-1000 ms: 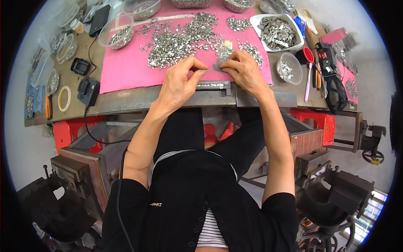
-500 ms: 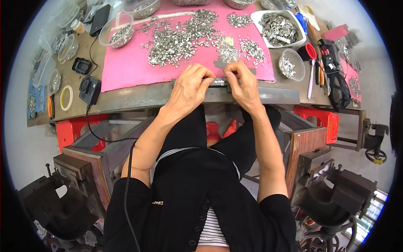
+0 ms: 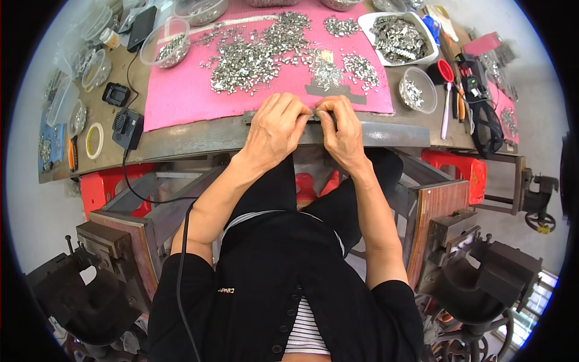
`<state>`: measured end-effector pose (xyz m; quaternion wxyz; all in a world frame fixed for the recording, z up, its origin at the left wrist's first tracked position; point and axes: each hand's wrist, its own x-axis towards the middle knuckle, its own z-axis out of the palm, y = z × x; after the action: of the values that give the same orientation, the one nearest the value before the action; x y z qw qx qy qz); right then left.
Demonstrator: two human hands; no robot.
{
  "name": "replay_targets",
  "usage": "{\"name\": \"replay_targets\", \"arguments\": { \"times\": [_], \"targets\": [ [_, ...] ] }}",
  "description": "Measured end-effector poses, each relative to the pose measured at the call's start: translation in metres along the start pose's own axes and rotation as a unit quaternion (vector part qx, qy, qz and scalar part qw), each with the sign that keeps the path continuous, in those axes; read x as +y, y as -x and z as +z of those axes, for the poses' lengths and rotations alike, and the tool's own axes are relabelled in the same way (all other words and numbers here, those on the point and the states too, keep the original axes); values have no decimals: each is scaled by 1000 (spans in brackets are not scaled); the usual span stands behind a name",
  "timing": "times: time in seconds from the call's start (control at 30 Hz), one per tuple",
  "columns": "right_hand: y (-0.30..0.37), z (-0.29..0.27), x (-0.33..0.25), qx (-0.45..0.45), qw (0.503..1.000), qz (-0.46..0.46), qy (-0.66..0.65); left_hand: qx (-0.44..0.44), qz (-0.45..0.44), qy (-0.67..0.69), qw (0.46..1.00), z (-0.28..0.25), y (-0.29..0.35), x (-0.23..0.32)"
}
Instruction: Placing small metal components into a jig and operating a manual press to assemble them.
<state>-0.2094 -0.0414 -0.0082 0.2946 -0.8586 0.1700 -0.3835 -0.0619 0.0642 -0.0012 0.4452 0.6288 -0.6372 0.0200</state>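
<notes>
At the front edge of the workbench, my left hand [image 3: 276, 125] and my right hand [image 3: 342, 130] nearly meet at their fingertips. Both are closed in a pinch over a dark metal bar [image 3: 248, 117] on the bench rim. Whatever the fingers hold is too small and too covered to make out. Just beyond the right hand, a flat grey strip [image 3: 356, 98] lies on the pink mat [image 3: 175, 102]. Heaps of small silvery metal pieces [image 3: 244, 69] cover the mat's middle, and thin shiny pieces [image 3: 327, 73] lie behind the strip.
A white tray [image 3: 363, 25] of metal parts and a clear tub [image 3: 430, 108] stand on the right, near a red-headed brush [image 3: 446, 99]. Leftward are a round clear container [image 3: 143, 55], a black charger [image 3: 126, 127] and a tape roll [image 3: 89, 142]. Vises [image 3: 494, 277] flank my seat.
My right hand has shifted left, closer to my left hand. The silvery bit visible between the hands is now covered by fingers, and more of the grey strip shows.
</notes>
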Motion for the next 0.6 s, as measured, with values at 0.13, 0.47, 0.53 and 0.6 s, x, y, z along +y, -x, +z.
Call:
{"name": "replay_targets", "arguments": {
  "times": [0.13,0.47,0.53,0.6],
  "targets": [
    [-1,0,0,-9,1000,-9,14,23,-4,5,1000,2,3,0],
    [-1,0,-7,-16,990,-66,123,33,-19,36,999,2,8,-2],
    [0,-1,-8,-14,986,-84,141,25,-27,35,999,0,11,-3],
    [1,-2,-7,-5,982,-108,158,26,14,-27,999,1,13,-6]
  ]
}}
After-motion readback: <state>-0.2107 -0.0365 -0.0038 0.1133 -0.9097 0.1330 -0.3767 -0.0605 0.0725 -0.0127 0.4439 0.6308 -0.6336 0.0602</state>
